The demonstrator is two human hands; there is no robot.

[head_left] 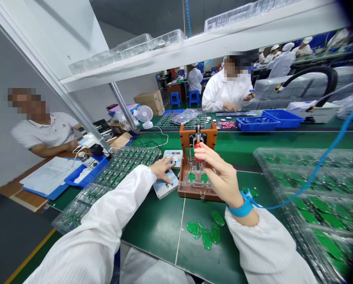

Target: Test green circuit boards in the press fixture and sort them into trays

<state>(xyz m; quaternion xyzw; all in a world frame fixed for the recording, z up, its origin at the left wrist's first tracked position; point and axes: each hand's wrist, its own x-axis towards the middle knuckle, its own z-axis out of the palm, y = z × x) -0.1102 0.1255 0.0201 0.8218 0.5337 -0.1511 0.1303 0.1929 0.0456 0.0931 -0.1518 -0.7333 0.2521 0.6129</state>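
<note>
My left hand (162, 169) lies with its fingers spread over two small white-and-blue control boxes (166, 190), one with a lit red display. My right hand (220, 173) has its fingertips and thumb at the red lever handle (197, 152) of a toggle-clamp test fixture (184, 146). The fixture has an orange-brown upright frame and a brown base. Under its clear plate sit green circuit boards (191, 177), partly hidden by my right hand. Several loose green boards (206, 238) lie on the green table in front of the fixture. A blue wrist strap (240, 205) circles my right wrist.
Clear trays of green boards (321, 205) stand at the right, with the strap's blue cord (318, 169) crossing them. Board-filled trays (126, 161) lie at the left. A small fan (144, 114) and blue bins (256, 123) stand behind. A co-worker (228, 92) sits opposite; another person (50, 132) sits left.
</note>
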